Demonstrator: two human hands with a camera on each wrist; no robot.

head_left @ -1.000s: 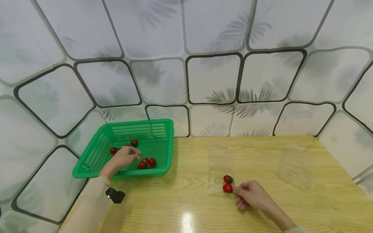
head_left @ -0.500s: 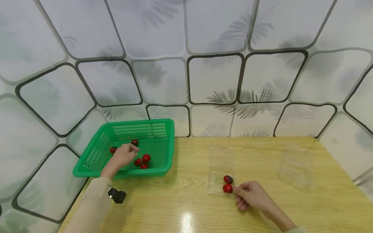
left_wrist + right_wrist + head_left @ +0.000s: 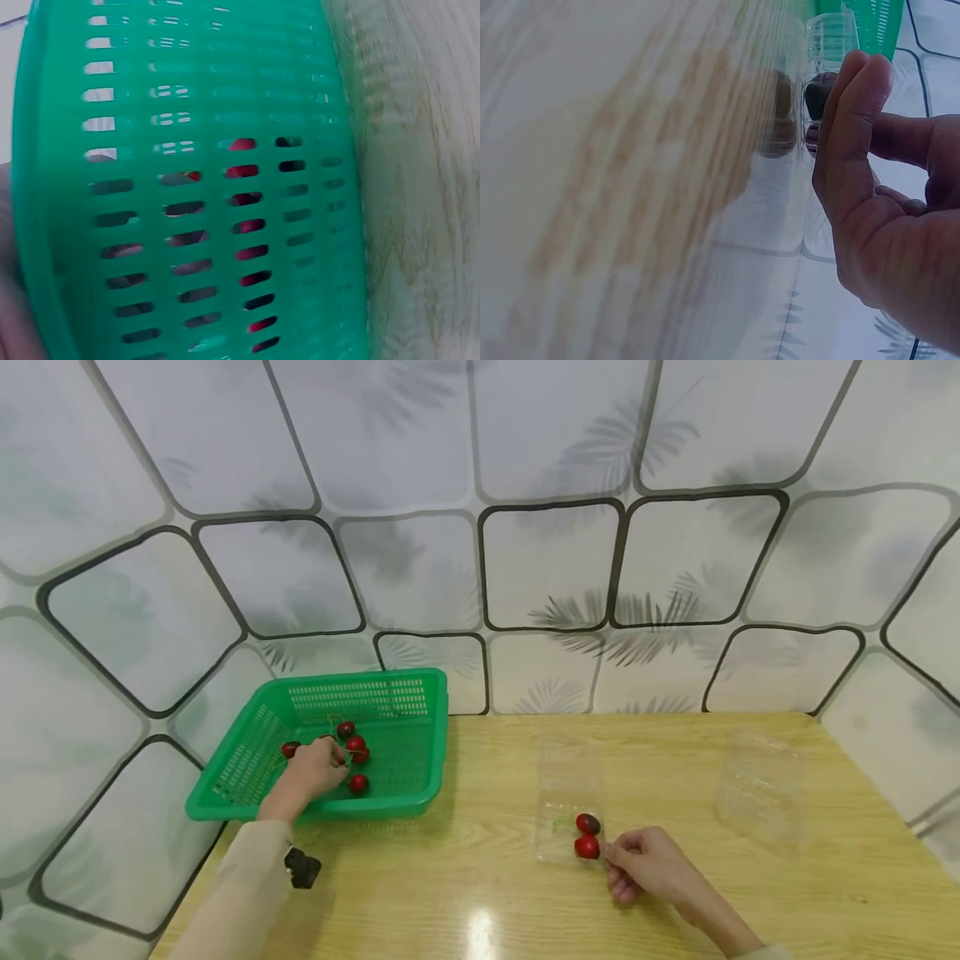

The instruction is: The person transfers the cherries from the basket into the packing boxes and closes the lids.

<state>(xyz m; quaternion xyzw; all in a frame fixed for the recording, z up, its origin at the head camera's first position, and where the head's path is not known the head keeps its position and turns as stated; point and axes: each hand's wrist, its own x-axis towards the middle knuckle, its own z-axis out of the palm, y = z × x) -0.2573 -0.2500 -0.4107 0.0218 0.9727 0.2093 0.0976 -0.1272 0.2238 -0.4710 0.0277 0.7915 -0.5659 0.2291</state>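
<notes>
My left hand (image 3: pixel 309 775) reaches over the near rim into a green plastic basket (image 3: pixel 433 777) and pinches thin green cherry stems. Red cherries (image 3: pixel 357 746) hang beside its fingertips, and another cherry (image 3: pixel 359 785) lies on the basket floor. In the left wrist view the slotted basket wall (image 3: pixel 67 225) hides most of this hand; red shows through its slots. My right hand (image 3: pixel 651 864) pinches the near right edge of a clear plastic box (image 3: pixel 551 843) with thumb and fingers. Inside the box lie a dark red cherry (image 3: pixel 588 824) and a bright red cherry (image 3: pixel 587 847).
Farther right on the wooden table (image 3: pixel 450 877) stands another clear plastic container (image 3: pixel 761 789). More cherries (image 3: pixel 346 729) lie toward the back and left of the basket. A patterned wall (image 3: pixel 551 568) rises behind the table's far edge.
The cherries by my left hand have shifted left and up toward its fingertips, and one now lies apart from them. My right hand and the box have stayed in place.
</notes>
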